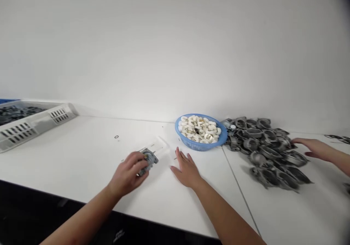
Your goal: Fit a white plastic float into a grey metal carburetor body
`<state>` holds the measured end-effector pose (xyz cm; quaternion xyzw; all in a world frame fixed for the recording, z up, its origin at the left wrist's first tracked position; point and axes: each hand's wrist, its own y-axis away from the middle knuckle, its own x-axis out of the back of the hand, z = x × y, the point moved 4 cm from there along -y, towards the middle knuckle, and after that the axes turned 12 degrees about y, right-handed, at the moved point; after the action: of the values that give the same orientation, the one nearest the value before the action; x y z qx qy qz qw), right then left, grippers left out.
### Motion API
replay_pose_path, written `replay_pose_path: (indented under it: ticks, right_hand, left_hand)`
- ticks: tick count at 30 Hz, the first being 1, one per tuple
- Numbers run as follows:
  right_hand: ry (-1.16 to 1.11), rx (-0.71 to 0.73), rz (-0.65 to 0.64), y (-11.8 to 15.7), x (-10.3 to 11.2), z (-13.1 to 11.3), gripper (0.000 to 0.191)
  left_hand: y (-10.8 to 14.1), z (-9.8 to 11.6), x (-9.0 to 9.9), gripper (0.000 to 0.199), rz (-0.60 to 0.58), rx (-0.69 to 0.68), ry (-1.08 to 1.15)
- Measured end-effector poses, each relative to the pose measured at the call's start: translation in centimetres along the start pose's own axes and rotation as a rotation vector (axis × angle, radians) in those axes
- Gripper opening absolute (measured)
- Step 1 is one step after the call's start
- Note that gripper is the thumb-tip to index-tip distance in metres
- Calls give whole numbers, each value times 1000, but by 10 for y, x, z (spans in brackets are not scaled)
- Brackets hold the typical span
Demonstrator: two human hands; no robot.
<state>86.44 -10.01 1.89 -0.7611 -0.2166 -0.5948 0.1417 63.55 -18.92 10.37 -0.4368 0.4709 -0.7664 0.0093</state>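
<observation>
My left hand (130, 172) is closed round a grey metal part (148, 160) with a round recess, low over the white table (90, 157). Just beyond that part lies a clear, whitish plastic piece (162, 146), partly blurred. To the right, my right hand (187, 167) has its fingers spread near the tabletop and holds nothing. A blue basket (188, 143) full of white ring-like pieces (199, 128) stands beyond my right hand.
Many grey metal parts (269, 152) are heaped right of the basket, with another person's hand (314, 148) touching their right side. A white slotted crate (41, 126) of dark parts stands far left. One small dark ring (116, 136) lies on the table.
</observation>
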Motion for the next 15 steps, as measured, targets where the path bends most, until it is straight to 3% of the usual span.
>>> replay_pose_path:
  ticks: [3,6,9,15]
  right_hand:
    - [33,35,4,3,-1,-2,73]
    - [83,64,24,3,-3,-1,67]
    - [105,9,31,-2,-8,6,64]
    - [92,-56,29,-10,-11,16,61]
  left_hand:
    - [9,38,-52,24,-111,-54,73]
    - [16,44,-85,18,-139,-40,65]
    - [17,36,-98,15,-107,-18,-3]
    - [14,23,-100,15,-45,61,-68]
